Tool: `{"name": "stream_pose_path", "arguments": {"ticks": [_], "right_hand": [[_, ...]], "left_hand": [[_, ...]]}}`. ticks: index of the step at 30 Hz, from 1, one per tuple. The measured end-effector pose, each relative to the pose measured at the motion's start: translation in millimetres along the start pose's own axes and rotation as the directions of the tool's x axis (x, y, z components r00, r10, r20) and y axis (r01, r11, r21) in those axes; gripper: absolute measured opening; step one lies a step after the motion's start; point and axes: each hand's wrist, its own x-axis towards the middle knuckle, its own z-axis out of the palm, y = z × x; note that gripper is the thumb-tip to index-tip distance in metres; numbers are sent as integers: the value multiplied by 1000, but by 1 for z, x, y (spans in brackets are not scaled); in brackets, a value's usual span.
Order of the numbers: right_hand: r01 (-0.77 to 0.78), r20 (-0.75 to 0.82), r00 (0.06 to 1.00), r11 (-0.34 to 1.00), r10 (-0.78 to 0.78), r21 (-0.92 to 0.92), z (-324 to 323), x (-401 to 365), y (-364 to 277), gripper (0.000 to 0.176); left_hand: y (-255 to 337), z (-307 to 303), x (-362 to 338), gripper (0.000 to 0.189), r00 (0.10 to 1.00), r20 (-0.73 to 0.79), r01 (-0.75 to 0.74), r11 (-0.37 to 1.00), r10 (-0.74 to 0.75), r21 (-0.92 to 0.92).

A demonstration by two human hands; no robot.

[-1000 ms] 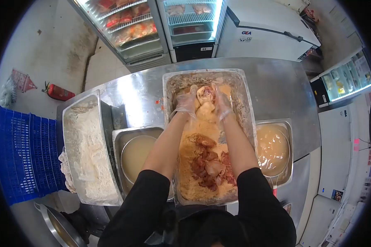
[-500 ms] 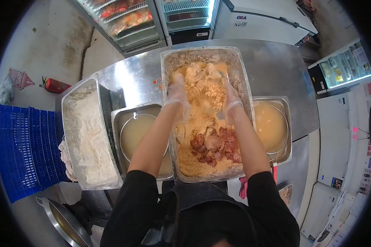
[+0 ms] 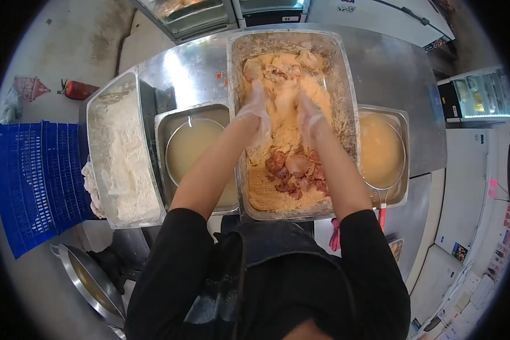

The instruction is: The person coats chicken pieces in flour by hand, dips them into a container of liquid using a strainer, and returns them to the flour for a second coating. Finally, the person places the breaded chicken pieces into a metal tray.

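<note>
My left hand (image 3: 257, 109) and my right hand (image 3: 311, 113), in thin clear gloves, are inside a long metal tub (image 3: 293, 215) of orange-tinted flour (image 3: 262, 195). They face each other across a blurred, flour-coated lump (image 3: 287, 97). The fingers of both are smeared by motion and partly lost in the flour, so I cannot tell whether they grip it. Beyond my fingertips lie several coated meat pieces (image 3: 310, 60). Nearer to me, below the wrists, sits a pile of red, uncoated raw meat (image 3: 298, 166).
On the left stand a pan of cloudy liquid with a round strainer (image 3: 194, 144) and a tub of white flour (image 3: 129, 161). A second pan, with orange liquid and a red-handled strainer (image 3: 381, 150), is on the right. Blue crates (image 3: 37, 181) and a wide metal pan (image 3: 90, 283) flank the steel table (image 3: 396, 73).
The camera view has tilted downward, so the tubs appear higher. My right hand has come inward toward the left one, and the coated pieces at the tub's far end have shifted.
</note>
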Motion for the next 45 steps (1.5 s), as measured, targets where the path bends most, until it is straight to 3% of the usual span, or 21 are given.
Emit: {"name": "stream_pose_path", "arguments": {"ticks": [2, 4, 7, 9, 13, 15, 18, 20, 24, 26, 27, 30, 31, 33, 34, 36, 37, 38, 40, 43, 45], "right_hand": [[98, 12, 994, 948, -107, 301, -21, -5, -6, 78], [114, -130, 986, 987, -100, 110, -48, 23, 17, 76], [41, -181, 980, 973, -83, -227, -59, 21, 30, 77], [-15, -88, 996, 927, -19, -374, -41, -1, 27, 79], [-90, 9, 985, 565, 171, -820, -10, -12, 24, 82], [28, 81, 990, 393, 119, -919, -18, 8, 33, 89], [190, 438, 883, 727, 167, -660, -44, 22, 33, 82], [-30, 218, 973, 977, 77, -213, -63, 14, 35, 74], [-81, 46, 994, 939, 102, -334, -66, -48, 7, 88], [-140, -27, 969, 452, 246, -881, -55, -89, -24, 95], [-143, -32, 969, 451, 244, -881, -60, -87, -23, 95], [-32, 14, 998, 632, 68, -774, -82, -46, -16, 97], [-88, -195, 977, 659, -91, -747, -87, -15, -11, 93], [-124, -394, 887, 698, -241, -705, -77, 22, 11, 94], [71, -333, 845, 705, -418, -705, -58, 33, 24, 88], [276, -266, 762, 668, -590, -692, -37, 38, 29, 83], [131, -99, 840, 376, -534, -917, -30, 36, 29, 77], [23, 20, 917, 3, -399, -1000, -26, 32, 34, 71], [88, 49, 940, 103, -338, -991, -22, 9, 46, 67], [60, 10, 964, 182, -266, -982, -18, 15, 60, 63], [-23, -59, 969, 151, -240, -988, -22, 16, 48, 62]], "left_hand": [[19, -9, -4, 73, 991, -72, -40, 760, 114, 649], [6, -10, -13, 62, 972, 17, -141, 518, 236, 844], [-34, 20, -67, 30, 998, -68, 26, 943, -3, 331], [-25, 25, -110, 20, 939, 202, -280, 280, 278, 918], [-73, 45, -87, 23, 988, 60, -127, 527, 142, 840], [-90, 46, -65, 25, 929, 341, -332, -83, 144, 940], [-27, 25, -113, 30, 894, 438, -434, -56, 96, 899], [-38, 25, -113, 31, 894, 418, -422, -12, 158, 907], [-69, 24, -79, 34, 835, -64, -358, 628, 546, 691], [-61, 28, -57, 36, 810, -342, -302, 839, 476, 452], [-26, 26, -73, 33, 802, -534, -181, 961, 268, 210], [-17, 20, -24, 37, 917, -125, -136, 589, 380, 796], [-5, 21, -20, 37, 915, -128, -136, 591, 383, 795], [24, 33, -21, 48, 995, 4, 19, 233, -98, 972], [23, 44, -23, 48, 996, 4, 17, 237, -89, 971], [-4, 63, -22, 38, 975, 15, 35, -216, 221, 976], [-19, 67, -12, 38, 974, 10, 41, -222, 226, 974], [-43, 74, 0, 37, 875, -189, 77, 258, 445, 963], [-94, 87, 34, 37, 736, -443, -22, 671, 512, 741], [-104, 66, 61, 40, 976, 82, -142, 303, 203, 942], [-42, 41, -7, 31, 956, -103, -125, 698, 275, 705]]}}
